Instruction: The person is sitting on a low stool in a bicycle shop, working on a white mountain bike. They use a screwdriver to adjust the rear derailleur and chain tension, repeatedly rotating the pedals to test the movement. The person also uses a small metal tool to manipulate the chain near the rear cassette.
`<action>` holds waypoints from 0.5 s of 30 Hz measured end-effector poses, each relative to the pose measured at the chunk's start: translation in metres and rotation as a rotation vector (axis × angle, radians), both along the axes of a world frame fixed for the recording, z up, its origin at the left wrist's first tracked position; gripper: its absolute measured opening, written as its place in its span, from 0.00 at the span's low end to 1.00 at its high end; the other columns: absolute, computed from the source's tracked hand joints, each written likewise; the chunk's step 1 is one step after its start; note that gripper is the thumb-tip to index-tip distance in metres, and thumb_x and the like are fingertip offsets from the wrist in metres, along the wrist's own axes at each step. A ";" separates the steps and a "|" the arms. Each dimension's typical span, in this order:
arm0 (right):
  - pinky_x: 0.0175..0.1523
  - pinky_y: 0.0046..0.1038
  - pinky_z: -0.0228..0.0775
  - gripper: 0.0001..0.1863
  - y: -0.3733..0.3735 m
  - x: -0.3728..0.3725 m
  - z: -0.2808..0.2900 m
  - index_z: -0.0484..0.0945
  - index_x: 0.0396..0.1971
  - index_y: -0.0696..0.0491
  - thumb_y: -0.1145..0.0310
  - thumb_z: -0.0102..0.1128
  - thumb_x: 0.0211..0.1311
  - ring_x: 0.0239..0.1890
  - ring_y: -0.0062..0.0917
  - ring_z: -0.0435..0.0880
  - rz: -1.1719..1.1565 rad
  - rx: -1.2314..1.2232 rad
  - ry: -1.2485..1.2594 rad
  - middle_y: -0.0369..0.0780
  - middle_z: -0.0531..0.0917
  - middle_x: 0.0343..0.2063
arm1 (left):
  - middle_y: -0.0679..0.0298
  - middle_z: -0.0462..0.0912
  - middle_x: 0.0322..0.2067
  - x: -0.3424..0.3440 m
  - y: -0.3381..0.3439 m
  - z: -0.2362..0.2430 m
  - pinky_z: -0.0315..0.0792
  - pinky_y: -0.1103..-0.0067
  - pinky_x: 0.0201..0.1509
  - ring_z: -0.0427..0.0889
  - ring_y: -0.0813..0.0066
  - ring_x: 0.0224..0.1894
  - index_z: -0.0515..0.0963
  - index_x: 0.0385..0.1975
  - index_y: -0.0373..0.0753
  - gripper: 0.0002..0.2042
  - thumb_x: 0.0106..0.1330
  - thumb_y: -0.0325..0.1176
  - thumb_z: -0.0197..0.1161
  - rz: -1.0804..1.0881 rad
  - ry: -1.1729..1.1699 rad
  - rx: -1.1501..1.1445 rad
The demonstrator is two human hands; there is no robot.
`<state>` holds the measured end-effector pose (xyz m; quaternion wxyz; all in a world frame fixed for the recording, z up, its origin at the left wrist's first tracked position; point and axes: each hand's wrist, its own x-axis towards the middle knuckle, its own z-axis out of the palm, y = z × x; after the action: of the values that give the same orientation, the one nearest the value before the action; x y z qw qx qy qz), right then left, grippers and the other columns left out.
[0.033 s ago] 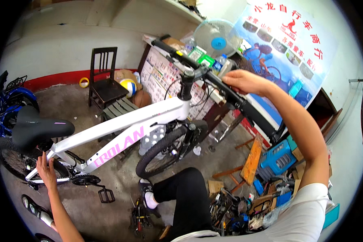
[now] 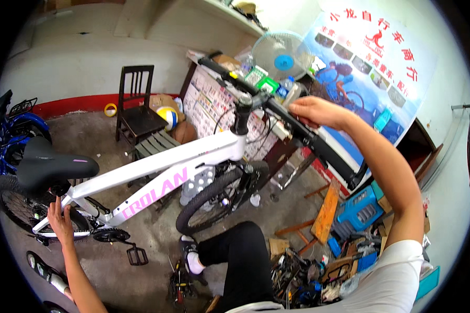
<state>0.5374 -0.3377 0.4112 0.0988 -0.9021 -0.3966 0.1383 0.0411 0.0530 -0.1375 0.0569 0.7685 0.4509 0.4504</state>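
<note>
A white bicycle with pink lettering stands across the view, its white frame [image 2: 156, 161] running from the black saddle [image 2: 57, 161] to the black handlebar [image 2: 318, 143]. My left hand [image 2: 61, 224] is at the rear of the frame just below the saddle, its fingers round the thin white tube near the seat clamp. My right hand [image 2: 316, 112] is at the right half of the handlebar, fingers curled together against the bar beside the stem [image 2: 258, 99]. Their tips are partly hidden. The front wheel [image 2: 214, 201] is near my bent knee; the pedal [image 2: 137, 255] hangs low.
A dark wooden chair [image 2: 136, 107], slatted stool [image 2: 159, 143] and ball [image 2: 168, 117] stand beyond the frame. A fan [image 2: 282, 57] sits on the cluttered counter. Tools and parts [image 2: 308, 271] heap at lower right by an orange board [image 2: 325, 211]. A blue bicycle [image 2: 23, 130] stands at far left.
The whole scene sits slightly lower in the picture at the top, from a small shift of view. Both hands keep their places on the bicycle.
</note>
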 end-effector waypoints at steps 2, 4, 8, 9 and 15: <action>0.25 0.23 0.62 0.26 0.002 -0.010 0.001 0.79 0.33 0.52 0.43 0.51 0.79 0.21 0.13 0.71 -0.003 0.008 0.003 0.29 0.72 0.20 | 0.51 0.76 0.44 0.000 -0.003 0.000 0.67 0.60 0.60 0.74 0.48 0.50 0.76 0.62 0.32 0.22 0.70 0.35 0.64 0.040 0.008 -0.003; 0.27 0.24 0.65 0.28 0.004 -0.021 0.000 0.77 0.29 0.52 0.41 0.54 0.76 0.22 0.16 0.74 -0.023 -0.018 -0.092 0.30 0.75 0.20 | 0.51 0.76 0.45 -0.002 -0.002 -0.007 0.67 0.60 0.60 0.74 0.48 0.51 0.76 0.62 0.32 0.23 0.70 0.36 0.64 0.072 0.012 0.002; 0.36 0.41 0.73 0.29 0.007 -0.034 -0.009 0.79 0.28 0.60 0.44 0.69 0.63 0.27 0.43 0.82 0.314 -0.201 -0.654 0.50 0.80 0.21 | 0.51 0.75 0.46 -0.003 -0.003 -0.012 0.66 0.60 0.61 0.73 0.48 0.52 0.76 0.62 0.32 0.23 0.72 0.38 0.62 0.116 0.005 0.121; 0.37 0.42 0.74 0.28 0.009 -0.036 -0.011 0.80 0.28 0.60 0.45 0.68 0.64 0.28 0.45 0.83 0.311 -0.172 -0.677 0.51 0.80 0.21 | 0.51 0.75 0.46 -0.003 -0.004 -0.012 0.66 0.60 0.61 0.73 0.48 0.52 0.76 0.62 0.32 0.23 0.72 0.39 0.62 0.109 0.002 0.099; 0.36 0.39 0.75 0.18 -0.001 -0.017 -0.012 0.83 0.34 0.60 0.59 0.58 0.76 0.26 0.37 0.85 0.129 0.041 -0.535 0.48 0.83 0.23 | 0.52 0.74 0.45 0.014 -0.010 -0.010 0.66 0.60 0.60 0.73 0.48 0.51 0.76 0.62 0.33 0.22 0.71 0.37 0.63 0.051 -0.031 0.027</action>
<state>0.5200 -0.3383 0.3996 -0.0003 -0.8773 -0.4678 -0.1070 0.0548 0.0430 -0.1479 0.0419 0.7503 0.4632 0.4698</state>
